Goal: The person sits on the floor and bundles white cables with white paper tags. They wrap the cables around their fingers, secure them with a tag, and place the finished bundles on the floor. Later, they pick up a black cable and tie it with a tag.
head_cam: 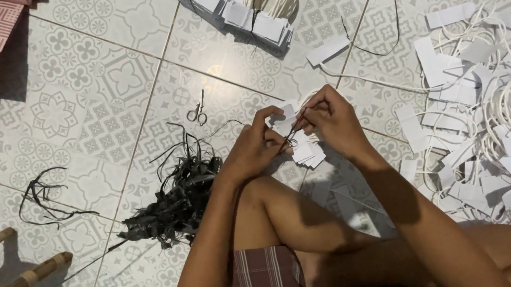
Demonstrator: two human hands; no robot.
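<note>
Bent knees and striped shorts (266,282) fill the foreground. Left of them black strips (175,202) lie on the tiled floor (86,86). Left hand (256,150) pinches a stack of white paper tags (301,147); right hand (331,121) pinches a thin dark tie (291,134) around it. Loose tags with white cords (498,107) lie rightward.

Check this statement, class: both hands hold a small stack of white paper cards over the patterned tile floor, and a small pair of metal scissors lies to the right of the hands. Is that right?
Not quite. The small pair of metal scissors lies to the left of the hands, not the right. The head view shows it on the patterned tile floor, up and left of the left hand. The rest stands: the left hand and the right hand hold the small stack of white paper cards.
</note>
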